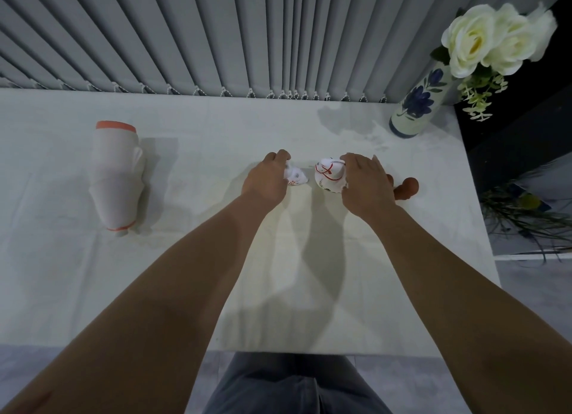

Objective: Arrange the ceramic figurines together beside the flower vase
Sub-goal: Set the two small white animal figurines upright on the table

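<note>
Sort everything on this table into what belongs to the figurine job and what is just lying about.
Job:
small white ceramic figurine under the left hand
larger white figurine with red ribbon under the right hand
brown rounded figurine
blue-flowered vase of white roses

Lying about:
tall white ceramic piece with orange rim
</note>
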Action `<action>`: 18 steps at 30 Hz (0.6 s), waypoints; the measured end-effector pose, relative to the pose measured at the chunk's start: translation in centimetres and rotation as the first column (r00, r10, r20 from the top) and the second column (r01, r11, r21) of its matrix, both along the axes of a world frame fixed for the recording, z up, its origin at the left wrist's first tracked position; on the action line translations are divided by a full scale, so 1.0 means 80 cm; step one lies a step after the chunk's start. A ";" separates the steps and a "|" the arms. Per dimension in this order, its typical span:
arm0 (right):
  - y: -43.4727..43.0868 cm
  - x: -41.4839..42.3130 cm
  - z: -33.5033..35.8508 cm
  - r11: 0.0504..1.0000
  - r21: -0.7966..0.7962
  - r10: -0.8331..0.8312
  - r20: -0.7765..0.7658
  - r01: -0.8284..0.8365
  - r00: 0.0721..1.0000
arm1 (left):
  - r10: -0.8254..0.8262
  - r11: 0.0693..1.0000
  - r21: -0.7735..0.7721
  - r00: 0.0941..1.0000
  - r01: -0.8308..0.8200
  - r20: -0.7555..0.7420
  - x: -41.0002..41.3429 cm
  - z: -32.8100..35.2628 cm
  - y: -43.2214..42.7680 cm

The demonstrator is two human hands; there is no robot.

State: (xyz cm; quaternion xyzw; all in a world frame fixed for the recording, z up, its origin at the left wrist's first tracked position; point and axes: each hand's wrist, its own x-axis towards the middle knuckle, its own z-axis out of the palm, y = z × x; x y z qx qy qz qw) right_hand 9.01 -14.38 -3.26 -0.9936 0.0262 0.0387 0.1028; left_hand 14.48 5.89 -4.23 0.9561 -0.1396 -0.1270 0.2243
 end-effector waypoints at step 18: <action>0.101 -0.025 0.028 0.992 0.014 0.119 0.214 -0.125 0.970 | 0.188 0.982 0.000 0.973 -0.189 0.137 -0.069 0.015 0.106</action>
